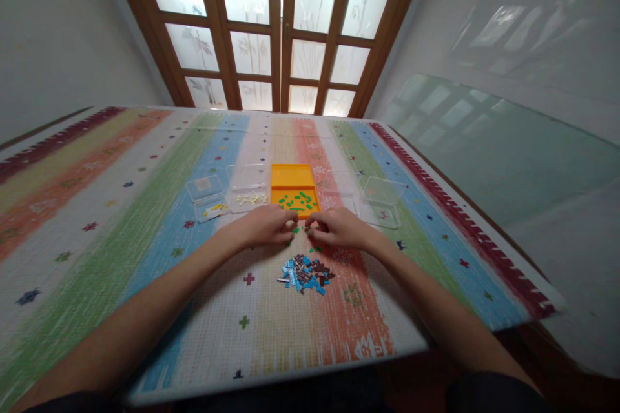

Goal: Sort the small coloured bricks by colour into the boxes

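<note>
An open orange box (292,175) lies on the table, with several small green pieces (303,197) in its near half. My left hand (269,226) is at the box's near left corner, its fingers curled close to loose green pieces. At the near right corner is my right hand (335,228), fingers bent inward beside more green bits. Whatever the fingertips hold, if anything, is too small to make out. Nearer to me lies a pile of blue, brown and grey pieces (305,273).
Left of the orange box stand open clear boxes, one with yellow pieces (215,210), one with cream pieces (252,199). Clear boxes (382,213) also stand on the right. A striped cloth (194,310) covers the table, and a paned door (281,32) rises behind.
</note>
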Demonstrator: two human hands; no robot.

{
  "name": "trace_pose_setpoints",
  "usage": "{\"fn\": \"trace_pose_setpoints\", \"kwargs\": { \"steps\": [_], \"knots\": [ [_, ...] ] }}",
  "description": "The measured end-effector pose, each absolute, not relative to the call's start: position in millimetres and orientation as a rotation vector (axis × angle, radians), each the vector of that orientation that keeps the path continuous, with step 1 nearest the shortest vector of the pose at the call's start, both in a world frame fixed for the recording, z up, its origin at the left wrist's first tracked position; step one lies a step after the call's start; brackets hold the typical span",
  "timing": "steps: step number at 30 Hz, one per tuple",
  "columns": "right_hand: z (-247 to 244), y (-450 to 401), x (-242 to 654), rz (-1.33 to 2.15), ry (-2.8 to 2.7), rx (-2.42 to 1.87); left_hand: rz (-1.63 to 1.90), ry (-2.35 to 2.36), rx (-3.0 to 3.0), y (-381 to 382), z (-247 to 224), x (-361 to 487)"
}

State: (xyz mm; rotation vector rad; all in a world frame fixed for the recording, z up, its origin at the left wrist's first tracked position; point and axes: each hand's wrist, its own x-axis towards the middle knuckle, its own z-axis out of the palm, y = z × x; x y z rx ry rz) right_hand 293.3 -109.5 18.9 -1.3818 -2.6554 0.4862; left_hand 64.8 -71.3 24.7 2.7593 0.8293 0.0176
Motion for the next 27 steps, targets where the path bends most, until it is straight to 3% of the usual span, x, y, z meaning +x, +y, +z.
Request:
{"fn": "trace_pose_setpoints", "kwargs": {
  "steps": [11,19,27],
  "knots": [
    [5.1,-112.5,270.2,0.362,-2.726,-1.398,0.076,0.831,2.753,-67.4,24.4,64.3],
    [18.1,-101.4,272.5,0.395,-2.728,-1.366,0.444,1.214,2.629,-43.0,27.5,53.0],
    [17.0,-59.2,276.4,0.213,-2.531,-1.555,0.350,1.445,2.613,-38.2,12.2,55.8]
  ]
}}
